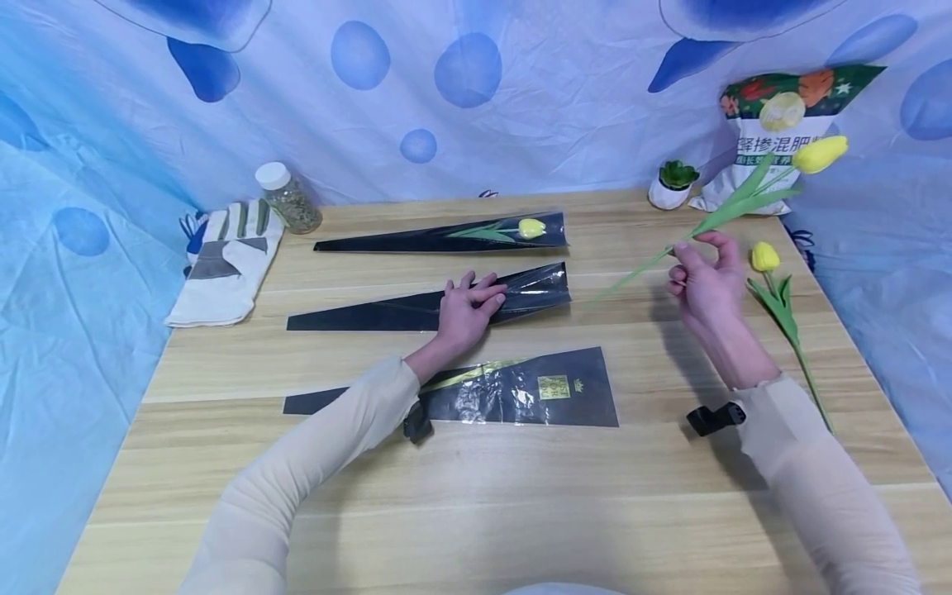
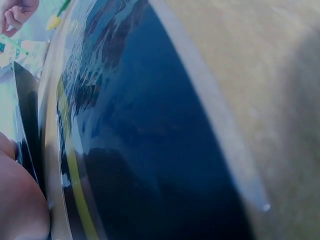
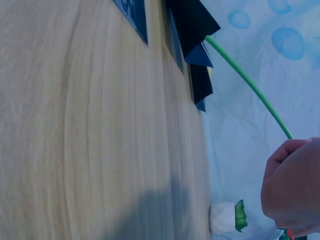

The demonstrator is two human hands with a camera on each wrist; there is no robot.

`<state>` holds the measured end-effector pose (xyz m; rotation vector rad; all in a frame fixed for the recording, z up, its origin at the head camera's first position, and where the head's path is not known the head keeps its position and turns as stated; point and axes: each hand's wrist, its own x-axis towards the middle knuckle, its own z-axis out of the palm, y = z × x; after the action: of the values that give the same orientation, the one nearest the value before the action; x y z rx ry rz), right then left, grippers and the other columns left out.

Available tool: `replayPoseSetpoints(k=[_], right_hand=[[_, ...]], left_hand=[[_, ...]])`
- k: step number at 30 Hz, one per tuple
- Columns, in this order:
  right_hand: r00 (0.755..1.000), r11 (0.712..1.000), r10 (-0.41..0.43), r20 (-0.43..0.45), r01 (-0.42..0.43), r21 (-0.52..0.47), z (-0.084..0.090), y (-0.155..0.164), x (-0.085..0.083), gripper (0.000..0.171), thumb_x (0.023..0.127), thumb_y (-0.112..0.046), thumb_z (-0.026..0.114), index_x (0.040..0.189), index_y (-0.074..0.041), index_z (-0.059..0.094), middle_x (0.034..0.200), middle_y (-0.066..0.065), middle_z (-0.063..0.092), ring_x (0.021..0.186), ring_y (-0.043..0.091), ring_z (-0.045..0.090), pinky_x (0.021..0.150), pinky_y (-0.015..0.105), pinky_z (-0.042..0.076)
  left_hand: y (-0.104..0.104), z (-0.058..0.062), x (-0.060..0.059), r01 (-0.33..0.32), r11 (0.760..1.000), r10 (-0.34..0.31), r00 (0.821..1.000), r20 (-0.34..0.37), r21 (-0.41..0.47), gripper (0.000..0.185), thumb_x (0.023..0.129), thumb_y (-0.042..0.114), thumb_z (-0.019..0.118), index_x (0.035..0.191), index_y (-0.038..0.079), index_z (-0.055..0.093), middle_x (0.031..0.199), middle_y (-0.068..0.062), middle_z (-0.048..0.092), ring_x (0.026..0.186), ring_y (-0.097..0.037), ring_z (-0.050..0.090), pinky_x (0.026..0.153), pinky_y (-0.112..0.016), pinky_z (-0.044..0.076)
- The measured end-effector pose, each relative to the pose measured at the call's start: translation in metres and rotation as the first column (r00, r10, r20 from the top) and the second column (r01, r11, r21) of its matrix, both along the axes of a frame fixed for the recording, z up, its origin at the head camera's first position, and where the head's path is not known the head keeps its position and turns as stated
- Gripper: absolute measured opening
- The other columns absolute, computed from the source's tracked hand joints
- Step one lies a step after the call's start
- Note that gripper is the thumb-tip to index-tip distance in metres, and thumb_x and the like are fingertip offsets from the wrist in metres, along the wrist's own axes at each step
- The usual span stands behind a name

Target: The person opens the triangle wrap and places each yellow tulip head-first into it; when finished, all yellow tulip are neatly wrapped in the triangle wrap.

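While the left hand lies flat on a black sleeve, the right hand pinches a tulip stem.

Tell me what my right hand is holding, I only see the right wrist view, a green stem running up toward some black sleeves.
Observer: The right hand pinches a yellow tulip by its stem, lifted above the table.
Operator: And my left hand?
Observer: The left hand rests flat on the middle black sleeve.
Operator: Any sleeve filled?
Observer: The far sleeve holds a yellow tulip; another tulip lies by the right hand.
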<state>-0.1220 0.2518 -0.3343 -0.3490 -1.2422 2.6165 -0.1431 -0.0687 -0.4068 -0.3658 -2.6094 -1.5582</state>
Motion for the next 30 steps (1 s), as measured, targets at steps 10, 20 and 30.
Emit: replayPoseSetpoints(k=[10,20,30], right_hand=[[0.999,0.997,-0.032,0.006,0.032,0.064,-0.003,-0.014,-0.004,0.028,0.096,0.007,0.060,0.107,-0.011,0.042,0.077,0.009,0.062,0.051,0.012,0.048,0.041,0.018,0.037],[0.997,0.977,0.019,0.071,-0.034,0.212,-0.015,-0.029,-0.002,0.025,0.097,0.002,0.061,0.106,-0.011,0.042,0.077,0.004,0.070,0.048,0.009,0.054,0.041,0.018,0.040],[0.993,0.955,0.013,0.117,-0.047,0.292,-0.027,-0.043,-0.001,0.025,0.097,0.002,0.062,0.107,-0.007,0.042,0.077,0.004,0.071,0.047,0.009,0.054,0.040,0.018,0.041]], left_hand=[[0.000,0.000,0.000,-0.001,1.000,0.001,1.000,0.001,-0.004,0.021,0.094,0.010,0.070,0.114,0.005,0.075,0.133,-0.011,0.062,0.144,-0.032,0.033,0.120,-0.048,0.001],[0.001,0.002,0.000,0.003,1.000,-0.003,1.000,-0.009,0.003,0.020,0.094,0.010,0.071,0.113,0.005,0.075,0.132,-0.011,0.062,0.144,-0.033,0.034,0.120,-0.049,0.001],[0.003,0.002,0.000,-0.029,1.000,0.029,0.999,-0.016,-0.006,0.019,0.092,0.009,0.073,0.110,0.005,0.076,0.130,-0.012,0.064,0.143,-0.034,0.036,0.120,-0.050,0.003]])
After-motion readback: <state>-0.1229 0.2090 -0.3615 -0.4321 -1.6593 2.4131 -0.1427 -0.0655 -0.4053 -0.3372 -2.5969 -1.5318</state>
